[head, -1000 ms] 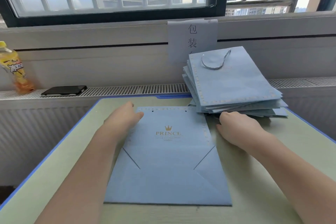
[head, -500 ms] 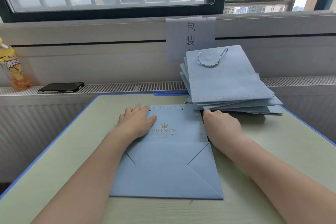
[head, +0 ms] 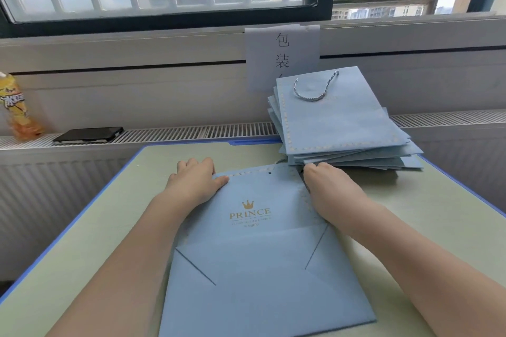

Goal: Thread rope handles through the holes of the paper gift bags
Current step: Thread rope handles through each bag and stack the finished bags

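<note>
Two hands work at the far, open edge of a flat blue paper gift bag [head: 262, 268] printed PRINCE, which lies in the middle of the tabletop [head: 82, 268] with its folded bottom toward the near side. The left hand [head: 195, 182] rests on the bag's far left corner, thumb lying along the top edge and fingers curled over it; whether its grip pinches the paper or only presses on it cannot be told. The right hand [head: 325, 186] sits at the far right corner with fingers bent toward the mouth, and its grip is likewise unclear from this angle. One punched hole [head: 270, 172] shows near the top edge; the others are hidden or too small to make out.

No loose rope is visible here, so the first risk is delay or fumbling while a handle is found. The stack of blue gift bags [head: 345, 131] sits just beside the right hand at the far right, leaning against the wall; a careless elbow or a tug at the mouth could nudge it and send the pile sliding. The top bag there already carries a rope handle [head: 315, 89]. Opening the mouth too roughly may crease the thin paper or tear at the hole. If neither hand pins the bag, it could skate across the smooth surface.
</note>
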